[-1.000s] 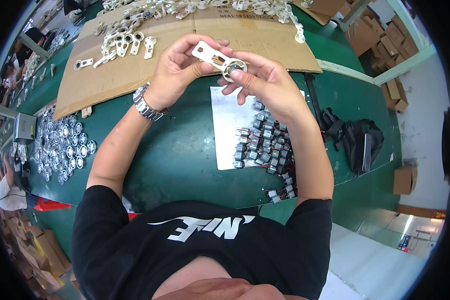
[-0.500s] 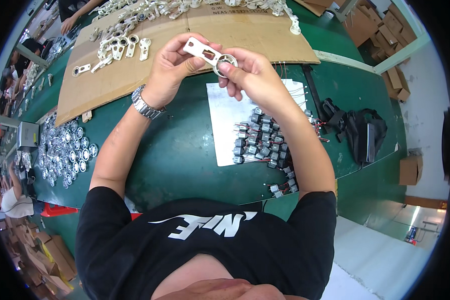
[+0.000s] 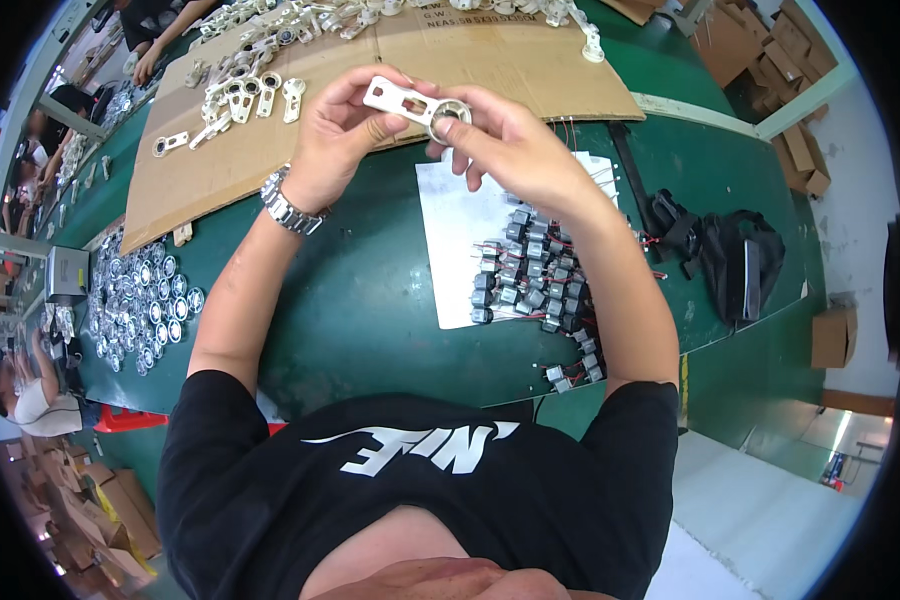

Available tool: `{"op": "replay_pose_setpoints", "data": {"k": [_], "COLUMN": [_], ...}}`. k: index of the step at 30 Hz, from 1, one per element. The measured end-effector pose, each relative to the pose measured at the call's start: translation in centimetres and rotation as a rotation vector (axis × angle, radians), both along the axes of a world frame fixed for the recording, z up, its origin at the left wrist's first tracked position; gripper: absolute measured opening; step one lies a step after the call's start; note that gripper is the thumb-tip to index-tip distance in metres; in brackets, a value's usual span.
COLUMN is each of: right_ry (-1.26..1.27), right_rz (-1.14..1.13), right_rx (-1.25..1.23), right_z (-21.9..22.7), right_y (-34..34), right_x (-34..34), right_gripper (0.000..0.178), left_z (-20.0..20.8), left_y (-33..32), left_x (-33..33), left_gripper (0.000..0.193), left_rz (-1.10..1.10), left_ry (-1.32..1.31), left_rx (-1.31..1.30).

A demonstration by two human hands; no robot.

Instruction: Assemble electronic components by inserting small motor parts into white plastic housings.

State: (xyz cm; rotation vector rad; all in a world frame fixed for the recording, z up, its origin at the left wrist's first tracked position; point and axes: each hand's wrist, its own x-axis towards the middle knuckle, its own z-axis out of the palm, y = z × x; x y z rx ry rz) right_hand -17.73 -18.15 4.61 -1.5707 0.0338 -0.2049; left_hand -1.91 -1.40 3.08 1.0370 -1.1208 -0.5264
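Above cardboard sheet | white bracket | long axis left-right, ring end right

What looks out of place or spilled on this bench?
Nothing is plainly damaged or spilled. A few small motors lie off the white sheet on the green table, apart from the main cluster. Both hands hold the white bracket normally.

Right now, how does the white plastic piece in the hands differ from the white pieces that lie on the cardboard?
The white plastic piece is held up above the table by the left hand and the right hand; the white pieces on the cardboard lie flat, untouched. The held piece is alone; those on the cardboard lie many together. The held piece has a metal ring at its round end. Both look the same in colour and shape.
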Motion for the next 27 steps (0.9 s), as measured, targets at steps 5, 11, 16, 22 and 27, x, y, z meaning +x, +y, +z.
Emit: {"op": "replay_pose_setpoints", "data": {"k": [5,11,16,22,27], "right_ry": [-0.073,-0.023,0.113,0.291,0.227], "right_rz": [-0.340,-0.327,-0.451,-0.537,-0.550], "right_rx": [-0.527,-0.490,-0.807,-1.018,-1.107], "right_z": [2.4,3.1,-1.3,-5.4,-7.1], "right_y": [-3.7,-6.7,-8.7,-10.4,-8.1], "right_x": [-2.1,-4.6,-7.2,-7.9,-6.4], "right_gripper": [0.050,0.041,0.032,0.033,0.046], "left_z": [1.5,-3.4,-4.4,-4.0,-4.4], "left_y": [0.2,1.9,-2.9,-14.5,-25.8], "left_x": [3.7,11.4,10.3,5.7,3.5], "left_gripper": [0.043,0.065,0.065,0.047,0.051], "left_rz": [0.624,1.273,1.079,0.523,0.303], "left_ry": [-1.019,-1.331,-1.338,-1.323,-1.348], "left_rx": [-0.023,0.517,0.548,0.501,0.579]}}
